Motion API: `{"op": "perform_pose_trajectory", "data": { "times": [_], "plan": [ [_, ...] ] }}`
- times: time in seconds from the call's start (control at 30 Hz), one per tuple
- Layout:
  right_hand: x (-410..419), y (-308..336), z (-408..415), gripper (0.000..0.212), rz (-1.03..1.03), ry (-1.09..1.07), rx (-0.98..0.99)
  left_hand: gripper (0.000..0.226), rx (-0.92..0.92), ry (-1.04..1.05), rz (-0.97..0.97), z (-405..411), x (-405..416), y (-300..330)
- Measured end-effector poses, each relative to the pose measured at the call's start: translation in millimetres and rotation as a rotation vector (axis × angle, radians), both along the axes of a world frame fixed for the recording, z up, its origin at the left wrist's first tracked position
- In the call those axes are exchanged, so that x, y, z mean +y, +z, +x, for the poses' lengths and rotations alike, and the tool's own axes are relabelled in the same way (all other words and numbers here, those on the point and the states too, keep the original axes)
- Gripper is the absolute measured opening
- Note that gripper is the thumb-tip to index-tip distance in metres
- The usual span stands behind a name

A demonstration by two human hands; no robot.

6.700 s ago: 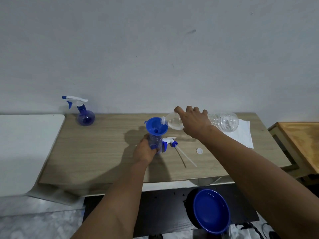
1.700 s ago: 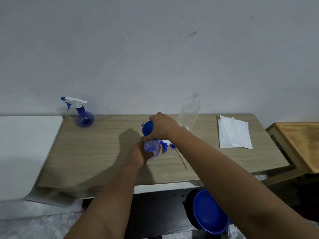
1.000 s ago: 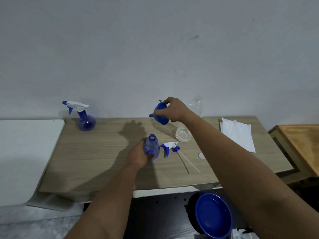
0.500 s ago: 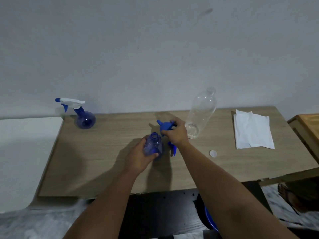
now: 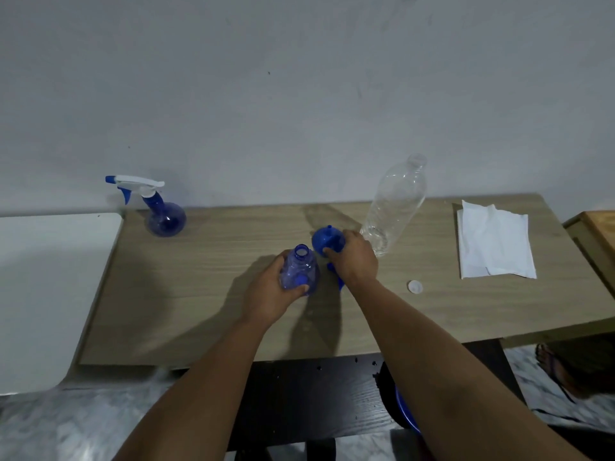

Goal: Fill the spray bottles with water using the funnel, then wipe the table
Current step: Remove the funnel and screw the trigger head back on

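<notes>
An open blue spray bottle [image 5: 299,272] without its head stands mid-table, and my left hand [image 5: 269,291] grips its body. Just right of it the blue funnel [image 5: 324,241] lies on the wooden table [image 5: 199,294], with the fingers of my right hand [image 5: 354,261] curled on it. The loose spray head [image 5: 336,277] lies mostly hidden under that hand. A second blue spray bottle [image 5: 159,211] with its white trigger head on stands at the back left. An empty clear water bottle [image 5: 394,207] stands uncapped behind my right hand.
A folded white cloth [image 5: 492,241] lies at the table's right end, and a small white cap [image 5: 415,287] lies nearer. A white surface [image 5: 50,277] adjoins the left edge, a wooden stand [image 5: 595,227] the right. A blue basin [image 5: 404,417] sits below the table.
The water bottle was stood upright. My right hand lifted the funnel off the spray bottle and brought it down onto the table beside it. My left hand kept hold of the bottle.
</notes>
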State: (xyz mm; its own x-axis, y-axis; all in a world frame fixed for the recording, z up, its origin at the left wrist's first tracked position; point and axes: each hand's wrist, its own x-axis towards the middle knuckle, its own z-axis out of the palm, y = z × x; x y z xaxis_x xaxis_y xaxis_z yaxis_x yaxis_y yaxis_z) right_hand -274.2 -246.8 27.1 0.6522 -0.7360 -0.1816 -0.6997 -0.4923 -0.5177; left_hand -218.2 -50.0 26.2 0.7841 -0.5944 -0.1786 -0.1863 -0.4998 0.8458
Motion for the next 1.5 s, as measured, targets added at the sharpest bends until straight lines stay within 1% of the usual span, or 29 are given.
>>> {"op": "perform_pose_trajectory", "data": {
  "times": [0.07, 0.17, 0.27, 0.4, 0.53, 0.63, 0.7, 0.8, 0.87, 0.9, 0.93, 1.0, 1.07, 1.1, 1.17, 1.23, 1.27, 1.33, 1.43, 1.5],
  "plan": [
    [1, 2, -12, 0.033, -0.049, -0.013, 0.016, 0.069, -0.007, -0.002, 0.0, -2, 0, 2],
    [2, 3, -33, 0.038, -0.085, -0.083, 0.094, 0.066, -0.007, 0.0, -0.006, -5, 0, 5],
    [-2, -1, -45, 0.043, -0.005, -0.119, 0.2, 0.065, 0.018, 0.008, -0.023, -9, 0, 6],
    [-5, -7, -49, 0.022, 0.115, -0.146, 0.19, 0.063, 0.039, 0.014, -0.027, -14, 1, 4],
    [-1, -7, -55, 0.025, 0.15, -0.139, 0.168, 0.062, 0.049, 0.018, -0.032, -17, 3, 2],
    [7, 9, -58, 0.023, 0.196, -0.128, 0.03, 0.067, 0.053, 0.012, -0.031, -19, 4, -2],
    [8, 30, -53, 0.018, 0.245, -0.146, -0.114, 0.07, 0.049, 0.015, -0.033, -21, 5, -3],
    [9, 77, -35, 0.024, 0.33, -0.166, -0.387, 0.071, 0.045, 0.013, -0.049, -22, 4, -1],
    [12, 113, -22, 0.011, 0.444, -0.176, -0.584, 0.067, 0.068, 0.013, -0.06, -22, 3, -1],
    [14, 130, -16, 0.029, 0.501, -0.18, -0.661, 0.064, 0.076, 0.016, -0.063, -21, 3, -3],
    [16, 143, -11, 0.039, 0.553, -0.174, -0.728, 0.061, 0.074, 0.02, -0.067, -21, 2, -4],
    [24, 163, -4, 0.039, 0.61, -0.148, -0.818, 0.058, 0.078, 0.018, -0.05, -23, -1, -2],
    [33, 173, 1, 0.037, 0.648, -0.124, -0.862, 0.06, 0.052, 0.0, 0.02, -23, -1, 1],
    [38, 175, 3, 0.039, 0.66, -0.121, -0.88, 0.065, 0.059, -0.013, 0.022, -23, -1, 2],
    [47, 173, 7, 0.04, 0.668, -0.118, -0.911, 0.068, 0.074, -0.041, -0.032, -22, -1, -2],
    [53, 170, 8, 0.041, 0.667, -0.117, -0.917, 0.063, 0.07, -0.054, -0.067, -23, 0, -2],
    [55, 166, 9, 0.04, 0.655, -0.109, -0.919, 0.065, 0.072, -0.056, -0.087, -23, 0, 0],
    [57, 159, 11, 0.037, 0.643, -0.095, -0.929, 0.068, 0.075, -0.044, -0.1, -24, -1, -1],
    [59, 148, 13, 0.023, 0.631, -0.065, -0.944, 0.067, 0.09, -0.039, -0.085, -23, -2, -3],
    [59, 140, 10, 0.023, 0.631, -0.046, -0.931, 0.064, 0.102, -0.04, -0.049, -23, -3, 1]
  ]
}}
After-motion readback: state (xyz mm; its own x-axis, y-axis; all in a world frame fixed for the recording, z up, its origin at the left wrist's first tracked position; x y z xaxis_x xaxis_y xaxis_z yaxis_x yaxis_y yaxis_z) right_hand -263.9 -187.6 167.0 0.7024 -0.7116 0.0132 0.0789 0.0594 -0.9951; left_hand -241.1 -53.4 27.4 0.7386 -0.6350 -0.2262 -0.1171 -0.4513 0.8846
